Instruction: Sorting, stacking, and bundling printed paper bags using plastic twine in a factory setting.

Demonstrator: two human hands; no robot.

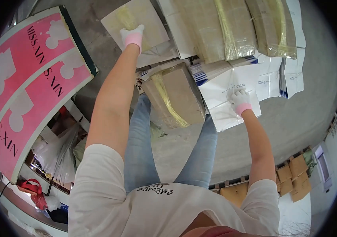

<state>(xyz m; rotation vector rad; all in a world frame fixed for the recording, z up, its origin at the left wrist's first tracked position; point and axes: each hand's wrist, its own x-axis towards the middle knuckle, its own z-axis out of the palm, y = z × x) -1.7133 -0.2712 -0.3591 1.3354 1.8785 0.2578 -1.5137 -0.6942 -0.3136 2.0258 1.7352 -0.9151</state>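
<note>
My left hand [132, 36], in a white glove with a pink cuff, rests on a pale flat packet [152, 23] bound with yellow tape. Its thumb and fingers are apart. Against a white folded carton sheet [224, 106] lies my right hand [241, 102], gloved the same way, fingers stretched out and slightly bent on its surface. Between the two arms stands a brown bundle [180, 91] with a yellow strap, close in front of my legs. A stack of white sheets with blue edges [212, 73] sits beside the white carton sheet.
Larger brown bundles [204, 31] in clear wrap lie farther off, with more white sheets [293, 71] at their right. A pink panel [53, 75] on a stand fills the left side. Brown cartons [295, 177] line the lower right. The floor [295, 130] is grey.
</note>
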